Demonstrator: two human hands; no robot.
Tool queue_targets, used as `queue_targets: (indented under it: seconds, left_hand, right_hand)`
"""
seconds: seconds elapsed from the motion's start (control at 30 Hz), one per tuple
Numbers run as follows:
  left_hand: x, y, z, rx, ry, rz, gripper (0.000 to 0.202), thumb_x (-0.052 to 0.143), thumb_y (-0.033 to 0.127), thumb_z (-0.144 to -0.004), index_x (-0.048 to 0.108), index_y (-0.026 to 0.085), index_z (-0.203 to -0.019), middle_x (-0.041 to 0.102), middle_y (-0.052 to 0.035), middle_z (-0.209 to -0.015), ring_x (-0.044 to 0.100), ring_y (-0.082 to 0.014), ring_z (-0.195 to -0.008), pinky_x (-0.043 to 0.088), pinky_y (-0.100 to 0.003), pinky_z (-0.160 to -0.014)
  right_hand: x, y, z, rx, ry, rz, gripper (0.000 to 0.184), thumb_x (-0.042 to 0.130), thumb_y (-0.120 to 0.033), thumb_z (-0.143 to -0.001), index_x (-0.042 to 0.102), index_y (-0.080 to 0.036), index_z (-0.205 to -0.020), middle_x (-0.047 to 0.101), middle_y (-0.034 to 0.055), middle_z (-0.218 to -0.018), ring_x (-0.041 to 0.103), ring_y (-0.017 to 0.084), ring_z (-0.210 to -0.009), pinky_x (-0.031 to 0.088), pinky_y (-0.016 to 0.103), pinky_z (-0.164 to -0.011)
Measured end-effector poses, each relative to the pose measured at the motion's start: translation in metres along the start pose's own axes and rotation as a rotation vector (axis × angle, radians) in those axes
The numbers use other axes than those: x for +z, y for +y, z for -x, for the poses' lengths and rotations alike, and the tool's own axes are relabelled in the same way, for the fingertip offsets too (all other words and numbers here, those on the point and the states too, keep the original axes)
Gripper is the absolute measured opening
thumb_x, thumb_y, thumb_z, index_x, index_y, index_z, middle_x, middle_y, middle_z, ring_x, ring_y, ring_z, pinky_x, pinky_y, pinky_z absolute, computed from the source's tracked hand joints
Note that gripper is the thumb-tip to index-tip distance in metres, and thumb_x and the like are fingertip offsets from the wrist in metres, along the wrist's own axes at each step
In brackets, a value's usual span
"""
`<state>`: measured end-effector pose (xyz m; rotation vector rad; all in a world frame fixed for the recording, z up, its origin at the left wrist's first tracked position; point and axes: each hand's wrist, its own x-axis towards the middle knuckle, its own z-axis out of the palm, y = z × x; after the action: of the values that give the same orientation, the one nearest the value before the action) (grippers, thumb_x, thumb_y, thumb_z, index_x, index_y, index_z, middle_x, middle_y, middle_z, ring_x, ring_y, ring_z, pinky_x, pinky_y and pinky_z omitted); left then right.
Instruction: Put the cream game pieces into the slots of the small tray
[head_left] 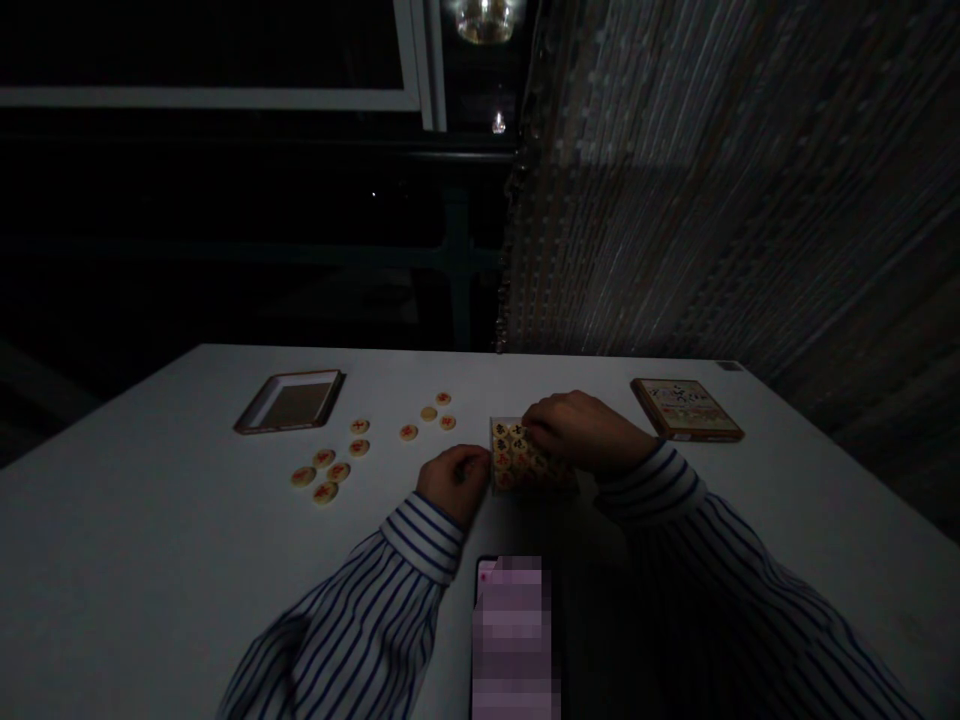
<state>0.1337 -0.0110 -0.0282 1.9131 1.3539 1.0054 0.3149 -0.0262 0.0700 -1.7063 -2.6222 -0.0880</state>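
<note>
A small clear tray (491, 485) lies in the middle of the white table, with rows of round xiangqi pieces (503, 464) in it, marked in black or red. At the tray's left edge is my left hand (454, 482), its fingers curled and their tips by the rim. Over the tray's right part reaches my right hand (589, 430), fingers pinched together above the pieces; what they hold is hidden. To the left, several loose xiangqi pieces (338, 472) lie on the table, mostly showing red characters. One paler piece (428, 413) shows no clear mark.
An open shallow box half (334, 400) stands at the back left of the white table (187, 560). Another box part with a printed top (690, 408) lies at the back right. A phone (516, 640) rests near me between my forearms. A bead curtain (675, 200) hangs behind.
</note>
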Motion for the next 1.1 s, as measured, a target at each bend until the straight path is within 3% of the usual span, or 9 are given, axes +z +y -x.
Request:
queue_targets:
  seconds: [0.77,1.1]
  left_hand:
    - [0.004,-0.011,-0.003,-0.03,0.12,0.101,0.024,0.052,0.034,-0.068,0.065,0.015,-0.075,0.065,-0.0031,-0.064,0.059,-0.0145,-0.065,0.047,-0.027,-0.066]
    - [0.004,-0.011,-0.004,-0.014,0.137,0.107,0.025,0.051,0.035,-0.069,0.065,0.014,-0.075,0.066,-0.0047,-0.067,0.059,-0.0147,-0.065,0.048,-0.028,-0.066]
  right_hand:
    - [-0.015,-0.005,0.01,0.015,0.015,-0.039,0.031,0.033,-0.028,-0.084,0.059,-0.017,-0.098,0.063,0.0078,-0.095,0.055,0.017,-0.087,0.034,0.028,-0.076]
    - [-0.012,-0.003,0.008,-0.042,0.065,-0.073,0.031,0.033,-0.026,-0.085,0.06,-0.017,-0.096,0.064,0.0074,-0.091,0.055,0.017,-0.087,0.034,0.027,-0.077]
